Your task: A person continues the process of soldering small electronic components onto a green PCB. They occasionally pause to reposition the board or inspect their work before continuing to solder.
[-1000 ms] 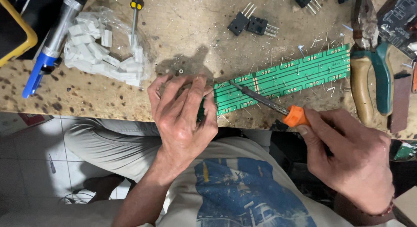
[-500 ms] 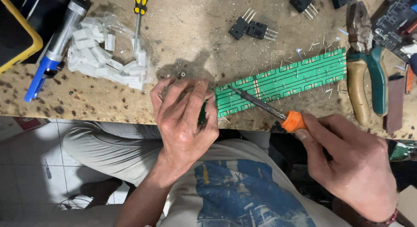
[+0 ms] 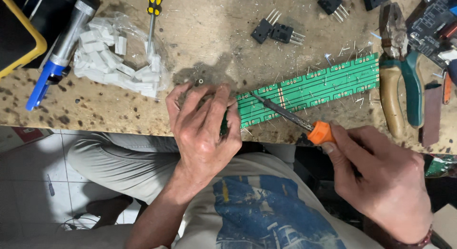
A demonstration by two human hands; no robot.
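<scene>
A worn wooden workbench (image 3: 200, 34) fills the upper half of the frame, its front edge running across the middle, with the person's lap below it. A long green circuit board (image 3: 314, 87) lies slanting from the centre up toward the right. The left hand (image 3: 204, 125), at the centre, lies over the board's lower left end with fingers curled down on it, pressing it to the bench. The right hand (image 3: 385, 177), lower right, is closed around the orange handle of a soldering iron (image 3: 285, 113), whose tip rests on the board near its left end. Pliers (image 3: 400, 72) with green and tan grips lie at the right, a bag of white parts (image 3: 116, 63) at the upper left, and black transistors (image 3: 276, 32) at the top centre
</scene>
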